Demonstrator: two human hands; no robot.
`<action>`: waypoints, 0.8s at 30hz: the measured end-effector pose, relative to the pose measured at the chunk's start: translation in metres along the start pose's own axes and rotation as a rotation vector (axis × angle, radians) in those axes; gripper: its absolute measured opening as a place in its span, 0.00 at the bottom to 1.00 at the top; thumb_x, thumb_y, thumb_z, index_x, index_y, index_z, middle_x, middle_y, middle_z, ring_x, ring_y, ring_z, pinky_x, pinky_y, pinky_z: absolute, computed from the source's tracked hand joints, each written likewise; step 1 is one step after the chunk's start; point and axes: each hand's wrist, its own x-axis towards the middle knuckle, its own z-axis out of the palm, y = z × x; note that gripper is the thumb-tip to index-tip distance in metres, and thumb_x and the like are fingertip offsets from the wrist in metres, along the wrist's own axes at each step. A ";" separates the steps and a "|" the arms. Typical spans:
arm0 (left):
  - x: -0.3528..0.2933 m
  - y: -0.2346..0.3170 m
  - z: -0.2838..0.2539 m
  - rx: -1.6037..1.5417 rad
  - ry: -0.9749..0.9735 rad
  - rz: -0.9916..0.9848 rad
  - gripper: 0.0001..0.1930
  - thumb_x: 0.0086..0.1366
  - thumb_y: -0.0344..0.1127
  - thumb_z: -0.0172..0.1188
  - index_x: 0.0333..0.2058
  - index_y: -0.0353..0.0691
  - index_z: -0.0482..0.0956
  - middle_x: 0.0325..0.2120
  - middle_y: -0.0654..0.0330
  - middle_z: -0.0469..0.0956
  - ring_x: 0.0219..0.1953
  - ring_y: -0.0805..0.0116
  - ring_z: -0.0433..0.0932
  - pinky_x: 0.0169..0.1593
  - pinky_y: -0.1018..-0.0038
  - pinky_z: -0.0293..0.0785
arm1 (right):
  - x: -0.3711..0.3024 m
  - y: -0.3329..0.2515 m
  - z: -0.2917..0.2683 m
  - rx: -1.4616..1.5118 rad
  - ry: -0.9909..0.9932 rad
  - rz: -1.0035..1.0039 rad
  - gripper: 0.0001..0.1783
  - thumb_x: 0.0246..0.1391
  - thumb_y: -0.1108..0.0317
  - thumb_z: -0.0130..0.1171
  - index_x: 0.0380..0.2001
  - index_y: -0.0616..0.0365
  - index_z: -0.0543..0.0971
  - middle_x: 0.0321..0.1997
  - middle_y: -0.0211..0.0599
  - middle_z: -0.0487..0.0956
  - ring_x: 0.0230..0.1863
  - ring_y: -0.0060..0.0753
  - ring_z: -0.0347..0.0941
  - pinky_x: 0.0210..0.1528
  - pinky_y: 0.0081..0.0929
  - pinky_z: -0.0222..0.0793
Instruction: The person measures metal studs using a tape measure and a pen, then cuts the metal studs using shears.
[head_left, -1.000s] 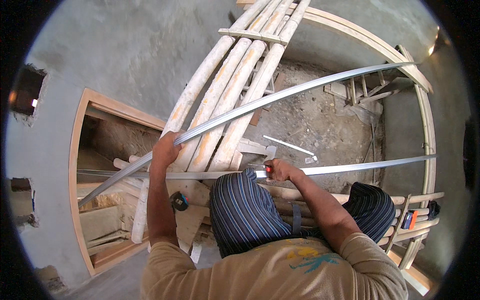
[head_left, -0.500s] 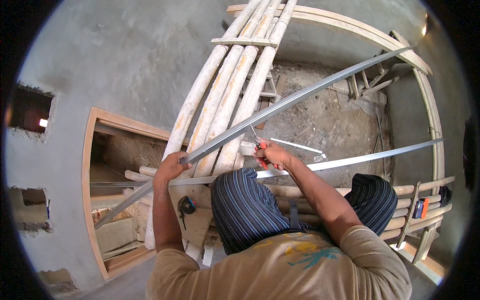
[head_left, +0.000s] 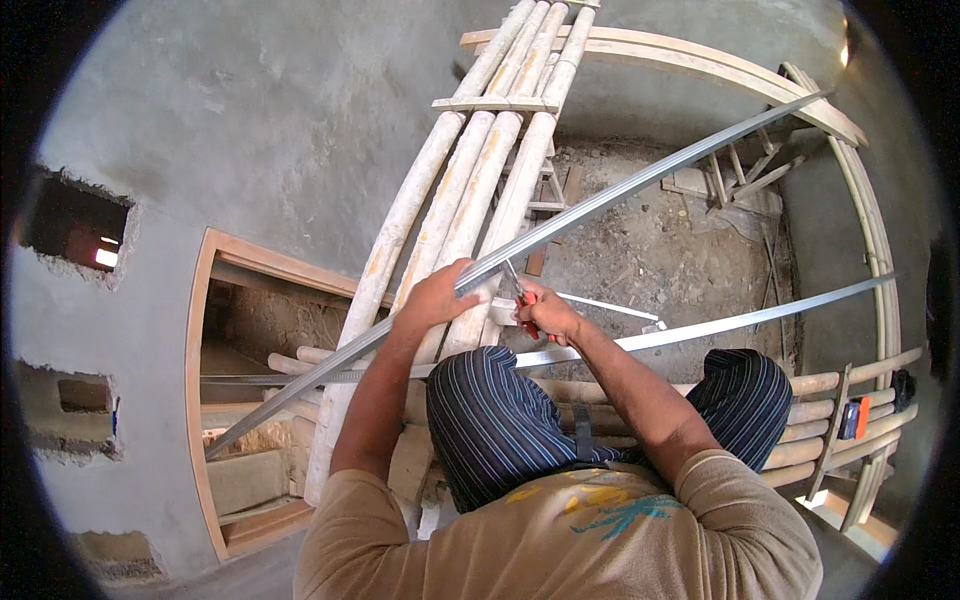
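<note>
A long silvery metal channel (head_left: 620, 196) runs diagonally from the lower left to the upper right in front of me. My left hand (head_left: 438, 298) is closed around it left of the middle, with the thumb on its near side. My right hand (head_left: 548, 312) grips red-handled snips (head_left: 526, 300), whose blades point up at the channel's lower edge. Whether the jaws bite into the metal cannot be made out. A second metal channel (head_left: 740, 316) lies below, crossing beneath my right forearm and past my knee.
Whitish, paint-stained poles (head_left: 400, 240) form a scaffold platform, with more poles (head_left: 800, 432) under me. Far below lies a rubble-strewn floor (head_left: 660, 250) with a wooden ladder-like frame (head_left: 735, 175). A wooden frame (head_left: 200, 360) surrounds a wall opening on the left. An orange-and-blue item (head_left: 855, 418) hangs at right.
My left hand has slid along the channel, up and to the right, closer to the snips. The right hand stays near the same spot. The tape measure by my left forearm is now hidden.
</note>
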 end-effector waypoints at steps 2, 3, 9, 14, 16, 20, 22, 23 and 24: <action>0.029 0.013 0.008 0.086 -0.142 -0.062 0.31 0.62 0.53 0.64 0.58 0.42 0.68 0.43 0.43 0.80 0.48 0.46 0.80 0.49 0.56 0.74 | 0.004 0.011 -0.008 -0.039 0.069 -0.109 0.36 0.52 0.76 0.59 0.67 0.50 0.68 0.28 0.31 0.74 0.25 0.23 0.71 0.23 0.26 0.65; 0.040 0.019 0.008 0.132 -0.208 -0.092 0.30 0.64 0.52 0.63 0.58 0.42 0.67 0.44 0.42 0.80 0.48 0.46 0.80 0.49 0.55 0.74 | 0.004 0.017 -0.014 -0.062 0.102 -0.167 0.34 0.53 0.74 0.58 0.66 0.52 0.69 0.26 0.33 0.74 0.21 0.24 0.69 0.17 0.27 0.62; 0.051 0.002 -0.021 0.241 -0.236 -0.217 0.31 0.60 0.55 0.63 0.54 0.39 0.72 0.42 0.42 0.82 0.48 0.44 0.80 0.50 0.53 0.75 | -0.017 -0.032 0.029 -0.424 0.201 -0.061 0.21 0.57 0.56 0.62 0.45 0.63 0.80 0.30 0.48 0.80 0.34 0.39 0.78 0.35 0.37 0.72; 0.069 0.046 -0.024 0.275 -0.192 -0.357 0.27 0.53 0.51 0.66 0.47 0.41 0.80 0.44 0.45 0.82 0.50 0.49 0.81 0.53 0.56 0.75 | -0.005 -0.029 0.022 -0.525 0.297 -0.226 0.25 0.59 0.51 0.58 0.44 0.67 0.79 0.42 0.63 0.81 0.48 0.64 0.77 0.51 0.46 0.70; 0.065 0.039 -0.019 0.295 -0.135 -0.341 0.26 0.54 0.52 0.67 0.46 0.40 0.80 0.42 0.46 0.83 0.48 0.48 0.81 0.51 0.55 0.76 | -0.009 -0.038 0.025 -0.551 0.273 -0.196 0.24 0.59 0.53 0.57 0.43 0.67 0.79 0.42 0.63 0.81 0.48 0.64 0.77 0.52 0.47 0.71; 0.056 0.032 -0.009 0.324 -0.104 -0.343 0.23 0.55 0.50 0.68 0.46 0.42 0.80 0.43 0.47 0.83 0.48 0.49 0.81 0.52 0.55 0.76 | -0.013 -0.033 0.034 -0.543 0.297 -0.218 0.21 0.58 0.56 0.58 0.42 0.66 0.79 0.42 0.62 0.81 0.47 0.65 0.76 0.52 0.47 0.71; 0.056 0.040 -0.009 0.322 -0.109 -0.353 0.22 0.56 0.48 0.68 0.45 0.43 0.80 0.43 0.48 0.83 0.48 0.49 0.81 0.53 0.56 0.75 | -0.014 -0.030 0.032 -0.527 0.302 -0.202 0.21 0.58 0.56 0.58 0.42 0.66 0.79 0.43 0.62 0.81 0.48 0.65 0.76 0.52 0.48 0.71; 0.056 0.044 -0.009 0.321 -0.111 -0.359 0.21 0.57 0.47 0.68 0.45 0.43 0.80 0.43 0.48 0.83 0.49 0.49 0.81 0.53 0.56 0.75 | -0.014 -0.029 0.032 -0.519 0.303 -0.195 0.20 0.58 0.56 0.58 0.42 0.66 0.79 0.43 0.62 0.81 0.48 0.65 0.76 0.52 0.48 0.71; 0.057 0.042 -0.007 0.329 -0.106 -0.356 0.21 0.57 0.47 0.68 0.45 0.43 0.80 0.43 0.48 0.83 0.49 0.49 0.81 0.53 0.56 0.75 | -0.015 -0.028 0.031 -0.524 0.307 -0.201 0.20 0.58 0.57 0.58 0.42 0.65 0.79 0.43 0.62 0.81 0.48 0.65 0.76 0.52 0.48 0.71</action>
